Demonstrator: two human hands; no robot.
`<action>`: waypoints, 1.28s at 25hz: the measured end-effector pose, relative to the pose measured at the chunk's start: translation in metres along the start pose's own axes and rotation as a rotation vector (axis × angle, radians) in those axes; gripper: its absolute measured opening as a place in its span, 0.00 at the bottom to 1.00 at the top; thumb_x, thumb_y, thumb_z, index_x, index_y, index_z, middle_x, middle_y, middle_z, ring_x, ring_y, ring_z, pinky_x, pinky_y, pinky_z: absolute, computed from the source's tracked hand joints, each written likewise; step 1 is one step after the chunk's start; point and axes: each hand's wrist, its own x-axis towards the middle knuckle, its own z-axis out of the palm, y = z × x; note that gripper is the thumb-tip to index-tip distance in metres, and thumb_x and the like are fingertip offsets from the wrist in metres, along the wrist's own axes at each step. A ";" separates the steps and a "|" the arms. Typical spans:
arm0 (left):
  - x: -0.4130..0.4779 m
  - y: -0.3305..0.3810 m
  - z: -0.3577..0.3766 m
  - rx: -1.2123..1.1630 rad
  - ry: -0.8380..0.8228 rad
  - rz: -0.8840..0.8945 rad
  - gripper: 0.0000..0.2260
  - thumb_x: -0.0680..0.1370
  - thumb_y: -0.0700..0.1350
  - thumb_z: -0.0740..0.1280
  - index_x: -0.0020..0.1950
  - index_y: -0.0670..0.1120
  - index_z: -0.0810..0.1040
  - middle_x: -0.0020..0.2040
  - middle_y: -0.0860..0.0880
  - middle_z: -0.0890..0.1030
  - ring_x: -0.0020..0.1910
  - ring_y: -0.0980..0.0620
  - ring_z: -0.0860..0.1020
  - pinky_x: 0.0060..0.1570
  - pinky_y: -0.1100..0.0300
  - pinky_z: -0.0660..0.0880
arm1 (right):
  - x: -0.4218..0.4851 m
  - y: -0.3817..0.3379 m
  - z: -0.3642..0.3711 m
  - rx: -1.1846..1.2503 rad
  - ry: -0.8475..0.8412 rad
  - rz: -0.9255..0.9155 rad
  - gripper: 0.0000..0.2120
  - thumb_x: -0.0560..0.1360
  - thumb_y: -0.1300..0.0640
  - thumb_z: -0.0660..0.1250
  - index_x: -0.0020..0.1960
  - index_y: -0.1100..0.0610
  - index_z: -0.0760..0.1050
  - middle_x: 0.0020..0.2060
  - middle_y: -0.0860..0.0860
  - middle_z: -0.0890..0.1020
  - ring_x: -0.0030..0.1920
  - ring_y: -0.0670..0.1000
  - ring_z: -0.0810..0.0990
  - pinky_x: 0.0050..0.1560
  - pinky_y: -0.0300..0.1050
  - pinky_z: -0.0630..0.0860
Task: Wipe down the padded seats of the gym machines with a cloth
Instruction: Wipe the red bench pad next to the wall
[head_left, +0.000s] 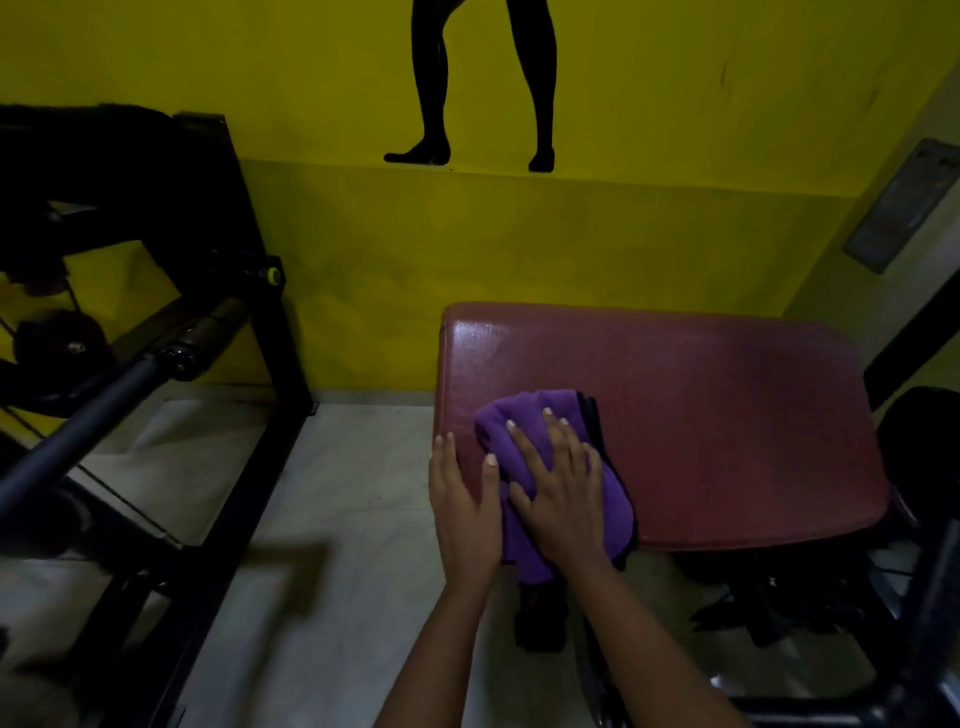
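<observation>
A dark red padded seat (701, 415) fills the middle right of the head view. A folded purple cloth (524, 415) lies on its near left corner and hangs a little over the front edge. My right hand (558, 488) presses flat on the cloth with fingers spread. My left hand (462, 499) rests on the seat's left edge beside the cloth, thumb on the top surface, fingers down the side.
A black machine frame (270, 364) with a bar (93, 405) and a yellow knob (272, 275) stands at left. A yellow wall (571, 234) is right behind the seat. Pale tiled floor (337, 519) lies between the machines. The seat's dark base (779, 597) sits below right.
</observation>
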 end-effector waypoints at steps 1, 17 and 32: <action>-0.011 0.000 0.005 0.067 -0.020 0.082 0.33 0.76 0.63 0.53 0.76 0.45 0.59 0.76 0.50 0.59 0.76 0.53 0.55 0.73 0.60 0.50 | 0.001 0.018 -0.004 0.007 -0.013 -0.015 0.30 0.71 0.41 0.54 0.73 0.46 0.60 0.71 0.56 0.67 0.70 0.54 0.61 0.65 0.54 0.58; 0.046 -0.021 0.048 0.945 -0.016 0.829 0.30 0.75 0.55 0.56 0.74 0.41 0.63 0.75 0.43 0.61 0.75 0.45 0.57 0.70 0.44 0.57 | 0.115 0.049 -0.005 0.049 0.069 -0.137 0.27 0.72 0.42 0.52 0.70 0.44 0.66 0.71 0.57 0.67 0.70 0.58 0.67 0.64 0.62 0.64; 0.041 -0.013 0.047 0.946 -0.113 0.694 0.30 0.77 0.54 0.53 0.75 0.41 0.58 0.76 0.44 0.59 0.77 0.50 0.46 0.73 0.49 0.49 | -0.008 0.048 -0.005 0.018 0.063 0.177 0.31 0.73 0.41 0.54 0.75 0.45 0.57 0.74 0.58 0.60 0.74 0.57 0.59 0.71 0.58 0.52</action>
